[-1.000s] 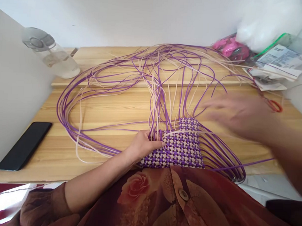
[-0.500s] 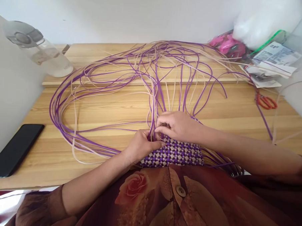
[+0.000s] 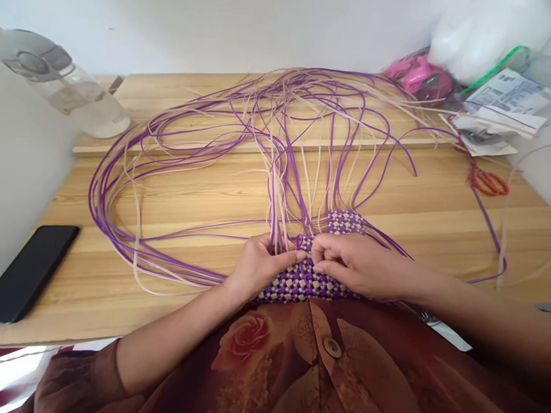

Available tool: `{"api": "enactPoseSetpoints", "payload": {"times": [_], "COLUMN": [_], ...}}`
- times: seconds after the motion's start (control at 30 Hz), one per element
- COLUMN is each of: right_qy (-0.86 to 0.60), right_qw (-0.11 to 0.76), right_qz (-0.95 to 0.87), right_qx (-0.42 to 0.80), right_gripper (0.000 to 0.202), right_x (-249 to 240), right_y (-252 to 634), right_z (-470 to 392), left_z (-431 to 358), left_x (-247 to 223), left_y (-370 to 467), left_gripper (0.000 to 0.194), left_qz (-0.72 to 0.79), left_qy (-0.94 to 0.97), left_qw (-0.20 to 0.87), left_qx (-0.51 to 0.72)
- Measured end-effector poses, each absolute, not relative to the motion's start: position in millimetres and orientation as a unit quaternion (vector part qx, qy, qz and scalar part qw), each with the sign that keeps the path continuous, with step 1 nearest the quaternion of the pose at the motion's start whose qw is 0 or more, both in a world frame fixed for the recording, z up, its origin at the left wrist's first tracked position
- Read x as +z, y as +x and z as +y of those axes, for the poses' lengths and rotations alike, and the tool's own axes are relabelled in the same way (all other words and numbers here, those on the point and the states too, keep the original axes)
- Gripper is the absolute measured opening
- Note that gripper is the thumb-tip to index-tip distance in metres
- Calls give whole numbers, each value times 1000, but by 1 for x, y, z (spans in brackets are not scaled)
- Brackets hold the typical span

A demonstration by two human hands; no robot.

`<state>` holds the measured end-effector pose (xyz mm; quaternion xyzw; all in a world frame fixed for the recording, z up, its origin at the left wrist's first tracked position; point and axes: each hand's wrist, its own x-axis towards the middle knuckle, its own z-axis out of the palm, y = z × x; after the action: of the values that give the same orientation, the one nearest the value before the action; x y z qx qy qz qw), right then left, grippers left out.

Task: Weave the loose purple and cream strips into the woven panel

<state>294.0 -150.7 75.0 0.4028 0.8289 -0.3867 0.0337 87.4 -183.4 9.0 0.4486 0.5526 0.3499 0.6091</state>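
A purple and beige woven strip piece (image 3: 294, 285) lies at the table's front edge, against the printed shirt. My left hand (image 3: 259, 260) is closed on its left part, the thumb pressed on the weave and the fingers behind it. My right hand (image 3: 346, 258) is closed in a pinch over the weave's upper middle; a purple strip appears to be at its fingertips, though the fingers partly hide it. Long loose purple and beige strips (image 3: 283, 188) rise from the weave and spread over the table. Another woven corner (image 3: 345, 222) shows beyond my right hand.
A black phone (image 3: 28, 272) lies at the left, with a clear bottle (image 3: 86, 104) behind it. Orange-handled scissors or pliers (image 3: 490, 181) lie at the right, near printed packets (image 3: 508, 98) and a pink bundle (image 3: 420, 76). A raised wooden ledge (image 3: 191, 151) crosses the back.
My right hand has moved right and down toward me, uncovering the woven corner behind it. A purple strip now bends over the weave. My left hand stays nearly in place.
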Motion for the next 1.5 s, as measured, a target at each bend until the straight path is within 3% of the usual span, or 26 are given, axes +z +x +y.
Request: {"api": "enactPoseSetpoints", "payload": {"times": [0.4, 0.73, 0.87, 0.97, 1.13, 1.2, 1.37, 1.5], "right_qy": [477, 425, 371, 355, 374, 313, 169, 250], "right_qw": [-67, -100, -109, -96, -115, -120, -87, -216], "right_qz": [770, 763, 787, 828, 910, 938, 971, 909], "right_qx": [-419, -477, -480, -423, -136, -91, -149, -255], "right_gripper": [31, 31, 32, 32, 15, 23, 14, 17], "right_x": [46, 25, 21, 24, 49, 58, 63, 57], "right_y": [281, 291, 297, 302, 302, 297, 284, 285], "right_z": [-156, -155, -159, -163, -167, -168, -168, -155], "left_z": [-175, -176, -177, -175, -170, -170, -174, -177], "left_x": [6, 14, 9, 6, 10, 11, 10, 8], "left_y": [91, 94, 95, 95, 95, 95, 96, 95], "left_gripper": [18, 25, 21, 20, 16, 13, 16, 20], "left_qz": [548, 573, 551, 557, 555, 534, 502, 504], "left_qy": [359, 486, 461, 438, 413, 399, 373, 368], "left_qw": [698, 587, 621, 640, 668, 685, 707, 702], "left_qx": [290, 302, 312, 297, 276, 294, 330, 345]}}
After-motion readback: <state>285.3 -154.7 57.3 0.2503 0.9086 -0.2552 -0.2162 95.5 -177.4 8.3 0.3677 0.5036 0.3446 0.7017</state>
